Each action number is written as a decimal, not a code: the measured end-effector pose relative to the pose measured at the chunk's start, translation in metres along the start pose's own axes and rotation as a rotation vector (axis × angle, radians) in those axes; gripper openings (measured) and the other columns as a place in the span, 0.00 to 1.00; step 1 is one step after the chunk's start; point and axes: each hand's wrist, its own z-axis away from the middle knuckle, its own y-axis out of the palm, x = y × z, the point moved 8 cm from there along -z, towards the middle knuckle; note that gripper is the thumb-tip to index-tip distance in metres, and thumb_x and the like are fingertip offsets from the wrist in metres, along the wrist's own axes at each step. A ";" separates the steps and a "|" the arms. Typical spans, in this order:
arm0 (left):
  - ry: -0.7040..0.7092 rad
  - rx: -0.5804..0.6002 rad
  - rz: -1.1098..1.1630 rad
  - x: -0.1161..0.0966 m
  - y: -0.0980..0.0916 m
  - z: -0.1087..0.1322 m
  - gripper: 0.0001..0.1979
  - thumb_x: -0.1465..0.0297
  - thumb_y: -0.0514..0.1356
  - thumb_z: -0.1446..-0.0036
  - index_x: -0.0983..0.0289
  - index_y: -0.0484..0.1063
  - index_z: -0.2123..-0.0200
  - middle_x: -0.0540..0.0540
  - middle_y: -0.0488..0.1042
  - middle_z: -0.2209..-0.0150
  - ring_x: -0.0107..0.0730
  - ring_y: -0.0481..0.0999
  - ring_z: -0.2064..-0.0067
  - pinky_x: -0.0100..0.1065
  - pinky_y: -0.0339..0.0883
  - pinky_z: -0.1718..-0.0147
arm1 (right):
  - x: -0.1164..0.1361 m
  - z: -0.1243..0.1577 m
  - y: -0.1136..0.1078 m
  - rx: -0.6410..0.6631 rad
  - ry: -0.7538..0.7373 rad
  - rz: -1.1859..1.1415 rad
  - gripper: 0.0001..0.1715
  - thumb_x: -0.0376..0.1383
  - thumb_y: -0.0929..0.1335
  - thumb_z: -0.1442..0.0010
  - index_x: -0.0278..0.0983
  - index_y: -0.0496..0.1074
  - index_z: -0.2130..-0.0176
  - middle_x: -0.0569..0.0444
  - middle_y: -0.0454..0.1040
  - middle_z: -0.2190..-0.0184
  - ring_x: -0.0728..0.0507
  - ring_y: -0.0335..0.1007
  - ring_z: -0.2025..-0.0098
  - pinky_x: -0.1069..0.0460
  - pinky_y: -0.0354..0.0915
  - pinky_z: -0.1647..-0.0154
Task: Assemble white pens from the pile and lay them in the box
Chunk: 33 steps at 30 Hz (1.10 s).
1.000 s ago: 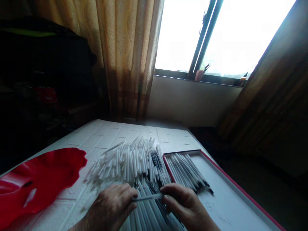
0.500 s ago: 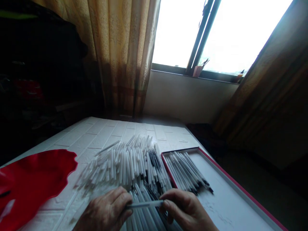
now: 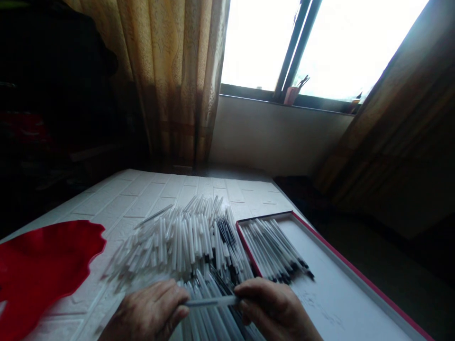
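Between my two hands a slim translucent pen barrel (image 3: 211,301) is held level, crosswise in front of me. My left hand (image 3: 149,308) pinches its left end between thumb and fingers. At the other end, my right hand (image 3: 275,305) has its fingers and thumb closed round the barrel. Below and just beyond the hands lies a heap of loose white pen barrels (image 3: 174,237), with a bundle of thin dark rods (image 3: 227,234) on its right side. More clear barrels (image 3: 204,284) lie lengthwise under the held one, partly hidden by my hands.
On the right lies a shallow white tray (image 3: 341,279) with a red rim, holding a row of black-tipped pens (image 3: 272,251). A red wavy-edged dish (image 3: 46,265) stands at left. The white brick-patterned tabletop (image 3: 137,189) reaches toward the curtain (image 3: 177,94) and window.
The view has shifted slightly, and both hands appear a little further left. The pen barrel stays held between them in much the same way.
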 end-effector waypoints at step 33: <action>-0.027 -0.021 -0.054 0.008 -0.013 -0.007 0.18 0.57 0.45 0.22 0.56 0.69 0.58 0.44 0.80 0.71 0.25 0.84 0.72 0.20 0.75 0.72 | -0.010 0.000 -0.005 -0.115 0.189 -0.152 0.16 0.50 0.73 0.37 0.41 0.81 0.61 0.55 0.78 0.73 0.46 0.73 0.71 0.53 0.69 0.67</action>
